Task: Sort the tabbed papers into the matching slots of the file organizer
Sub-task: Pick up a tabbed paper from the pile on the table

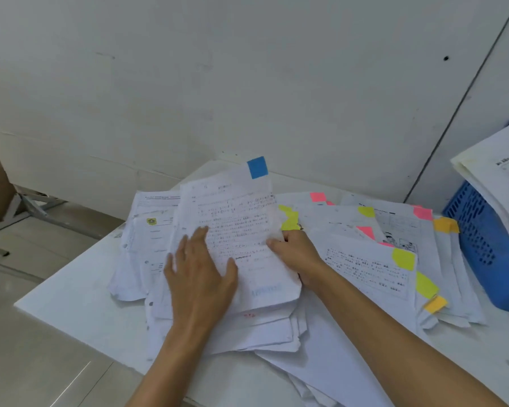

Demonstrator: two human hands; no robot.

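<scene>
Head view, my listing: blue perforated plastic file organizer [482,242], far right, with white sheets in it. White table [71,304] bears a loose heap of creased tabbed papers [365,259] with yellow, pink and orange tabs. Blue-tabbed sheet [235,230] lies on top of the heap; left hand [200,274] lies flat on it, fingers straight; right hand [297,251] pinches its right edge.

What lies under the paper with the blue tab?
More white sheets lie stacked under the blue-tabbed paper, on the white table. A yellow tab peeks out beside it. Their text and other tabs are covered.
</scene>
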